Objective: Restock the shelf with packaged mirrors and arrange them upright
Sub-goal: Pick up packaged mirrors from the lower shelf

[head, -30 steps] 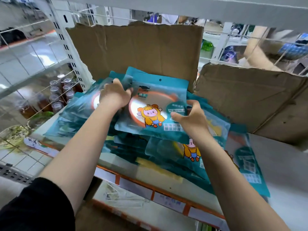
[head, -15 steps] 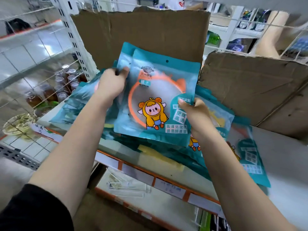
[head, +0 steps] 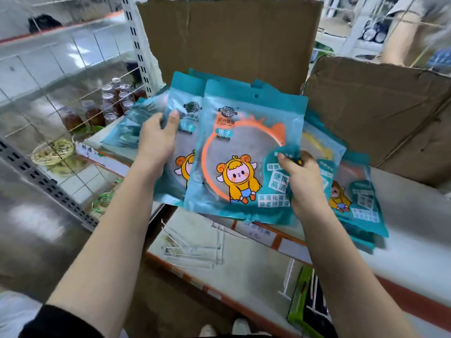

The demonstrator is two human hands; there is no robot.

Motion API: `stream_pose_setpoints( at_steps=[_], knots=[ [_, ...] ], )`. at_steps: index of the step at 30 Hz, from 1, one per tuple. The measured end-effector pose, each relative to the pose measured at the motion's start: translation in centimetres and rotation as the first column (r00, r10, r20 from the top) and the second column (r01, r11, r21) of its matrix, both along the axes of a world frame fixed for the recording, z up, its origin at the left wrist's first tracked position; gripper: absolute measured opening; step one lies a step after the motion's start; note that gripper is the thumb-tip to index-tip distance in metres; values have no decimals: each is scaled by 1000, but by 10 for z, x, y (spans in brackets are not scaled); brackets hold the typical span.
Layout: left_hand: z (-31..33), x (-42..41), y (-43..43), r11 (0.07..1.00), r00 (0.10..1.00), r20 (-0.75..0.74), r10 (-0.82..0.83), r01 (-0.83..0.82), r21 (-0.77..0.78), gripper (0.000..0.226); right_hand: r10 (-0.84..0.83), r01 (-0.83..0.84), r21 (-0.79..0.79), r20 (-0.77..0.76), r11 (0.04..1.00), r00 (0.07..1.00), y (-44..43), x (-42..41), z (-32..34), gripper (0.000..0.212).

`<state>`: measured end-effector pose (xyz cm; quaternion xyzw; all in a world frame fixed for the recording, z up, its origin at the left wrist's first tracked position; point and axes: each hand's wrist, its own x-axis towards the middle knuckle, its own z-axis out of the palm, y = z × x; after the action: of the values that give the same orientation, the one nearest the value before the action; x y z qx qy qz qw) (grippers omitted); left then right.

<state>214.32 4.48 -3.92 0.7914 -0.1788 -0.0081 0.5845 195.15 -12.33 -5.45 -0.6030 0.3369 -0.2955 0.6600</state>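
The person holds up two teal mirror packs, just above the front edge of the shelf (head: 415, 215). Both packs stand nearly upright and lean a little to the right.

The right hand (head: 302, 176) grips the front pack (head: 244, 152) by its right edge. The thumb presses on the front and the other fingers curl round behind it. This pack shows an orange ring and a little cartoon child in a yellow hood.

The left hand (head: 156, 140) pinches the second pack (head: 188, 98) by its left edge, thumb on the front and fingers hidden at the back. The front pack covers most of the second pack, and the two touch.

Behind and beside them, a pile of packs (head: 353, 198) lies flat on the shelf, reaching from its left end toward the middle.

A big cardboard sheet (head: 229, 40) stands at the back edge of the shelf. Off to the left, some bottles (head: 114, 101) and a bowl (head: 52, 151) sit behind a wire grid.

Under the front edge is a lower shelf (head: 244, 276). Clear plastic strips (head: 195, 247) lie on it near its left end, and a green box (head: 305, 311) sits at its front edge further right.
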Motion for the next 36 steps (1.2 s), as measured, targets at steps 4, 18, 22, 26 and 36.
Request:
stream_pose_setpoints(
  at_steps=[4, 18, 22, 26, 36],
  knots=[
    [-13, -33, 13, 995, 999, -19, -49, 47, -84, 55, -16, 15, 33, 10, 999, 1000, 13, -31, -5, 12],
    [-14, -148, -17, 887, 890, -314, -330, 179, -426, 23, -201, 184, 120, 158, 976, 967, 7, -168, -6, 12],
    [-15, -187, -50, 860, 833, -346, -431, 263, -437, 24, -319, 296, 141, 179, 945, 931, -3, -222, -8, 16],
    [-20, -249, -90, 834, 762, -398, -510, 327, -443, 22, -457, 436, 148, 168, 888, 873, -11, -297, -15, 15],
    [-21, -435, -167, 715, 573, -437, -693, 470, -518, 45, -706, 672, 214, 199, 709, 680, -8, -499, -26, 16]
  ],
)
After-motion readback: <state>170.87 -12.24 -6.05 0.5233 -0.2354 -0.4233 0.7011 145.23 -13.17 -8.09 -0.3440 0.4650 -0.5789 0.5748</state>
